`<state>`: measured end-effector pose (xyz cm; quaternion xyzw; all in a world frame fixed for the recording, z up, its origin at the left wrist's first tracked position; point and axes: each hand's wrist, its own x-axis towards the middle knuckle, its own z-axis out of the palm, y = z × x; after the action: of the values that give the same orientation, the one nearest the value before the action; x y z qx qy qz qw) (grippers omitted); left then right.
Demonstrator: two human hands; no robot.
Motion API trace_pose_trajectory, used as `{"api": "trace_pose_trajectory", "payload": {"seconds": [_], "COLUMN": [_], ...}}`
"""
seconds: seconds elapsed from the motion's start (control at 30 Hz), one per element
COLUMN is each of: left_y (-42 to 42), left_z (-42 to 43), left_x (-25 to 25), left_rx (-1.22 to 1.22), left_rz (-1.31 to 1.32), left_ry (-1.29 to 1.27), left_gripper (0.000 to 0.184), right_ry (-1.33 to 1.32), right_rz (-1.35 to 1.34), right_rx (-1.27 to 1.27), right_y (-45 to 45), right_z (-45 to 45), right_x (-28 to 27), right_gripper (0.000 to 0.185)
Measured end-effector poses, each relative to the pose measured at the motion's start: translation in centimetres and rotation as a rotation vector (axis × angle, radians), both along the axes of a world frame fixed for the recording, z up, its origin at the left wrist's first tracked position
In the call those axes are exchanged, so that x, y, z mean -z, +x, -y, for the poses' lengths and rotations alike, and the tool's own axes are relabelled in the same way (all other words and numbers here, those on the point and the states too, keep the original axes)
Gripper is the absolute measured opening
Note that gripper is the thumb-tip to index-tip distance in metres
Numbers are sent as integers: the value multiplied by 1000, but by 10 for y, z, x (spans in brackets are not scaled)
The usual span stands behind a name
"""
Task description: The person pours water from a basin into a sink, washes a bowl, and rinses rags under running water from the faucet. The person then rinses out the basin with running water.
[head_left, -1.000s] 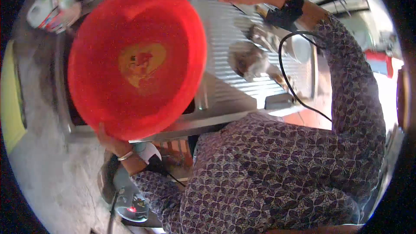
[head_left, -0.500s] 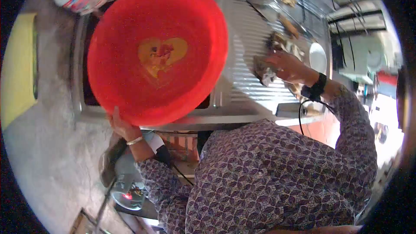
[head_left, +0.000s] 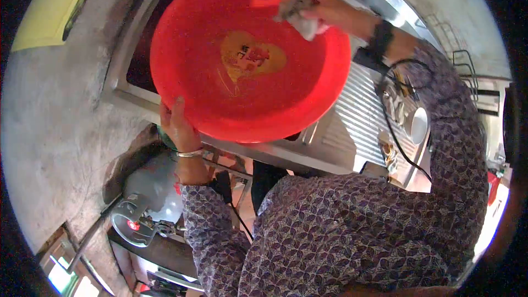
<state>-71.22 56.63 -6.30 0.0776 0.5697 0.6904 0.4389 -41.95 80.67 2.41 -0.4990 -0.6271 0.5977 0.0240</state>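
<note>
A large red basin [head_left: 181, 77] with a yellow heart-shaped print inside lies tilted over the sink. My left hand [head_left: 180, 127] grips its near left rim, thumb showing on the inner side. Over the far right part of the basin, my right hand [head_left: 330, 15] is closed around a crumpled grey-and-white rag [head_left: 300, 15]. Motion blurs this hand, and I cannot tell whether the rag touches the basin wall. A dark strap and a looped black cable are on the right wrist.
The ridged metal drainboard [head_left: 357, 107] extends to the right, with a white bowl [head_left: 419, 125] and several utensils. A grey gas cylinder [head_left: 157, 187] stands below on the left, near the rough wall [head_left: 60, 115]. A wire rack [head_left: 467, 71] hangs at far right.
My right hand has moved from the drainboard to above the basin with the rag. The view has turned, and my left hand still holds the rim.
</note>
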Motion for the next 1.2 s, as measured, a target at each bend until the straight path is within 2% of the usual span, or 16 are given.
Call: {"api": "trace_pose_trajectory", "payload": {"seconds": [0.1,0.17,0.23,0.3,0.37,0.47,0.5,0.6,0.63,0.73,0.8,0.97,1.0,1.13,1.17,1.2], "left_y": [0,-9,-8,-2,4,-3,-4,6,7,17,18,7,5,1,0,-1], "left_z": [-3,-8,-12,-12,-10,-7,-11,-19,-13,-12,-10,-9,-3,-6,-8,-9], "left_x": [-5,-9,-13,-14,-14,-4,-2,-3,1,-15,-10,-5,-2,-3,-4,-5], "left_rx": [22,72,90,108,119,84,86,2,20,22,23,-12,-36,5,16,28], "left_rz": [-39,-28,-38,-48,-16,-120,-103,-96,-56,21,-61,15,15,-52,-105,-158], "left_ry": [17,81,77,73,-4,-12,-4,67,24,-3,17,74,61,66,57,49], "left_gripper": [38,38,38,38,38,37,37,36,36,35,34,35,36,37,37,38], "right_ry": [-57,186,404,466,292,18,-18,-59,234,686,884,1371,1324,312,78,-148], "right_rz": [-208,-291,-563,-587,-384,-363,-202,-330,-317,-509,-346,611,768,977,527,322], "right_rx": [-58,310,103,250,-67,-746,-964,-1044,-991,-861,-827,-920,-972,-1034,-1370,-1362], "right_y": [-46,-106,-141,-187,-211,-215,-197,-168,-167,-208,-227,-135,-105,-62,-44,-58], "right_z": [-35,-44,-67,-41,23,90,93,97,102,70,12,-104,-94,20,45,76], "right_x": [50,78,128,162,136,109,109,73,78,79,90,126,119,83,134,140], "right_gripper": [32,31,25,24,24,27,29,30,28,20,16,14,15,29,32,33]}}
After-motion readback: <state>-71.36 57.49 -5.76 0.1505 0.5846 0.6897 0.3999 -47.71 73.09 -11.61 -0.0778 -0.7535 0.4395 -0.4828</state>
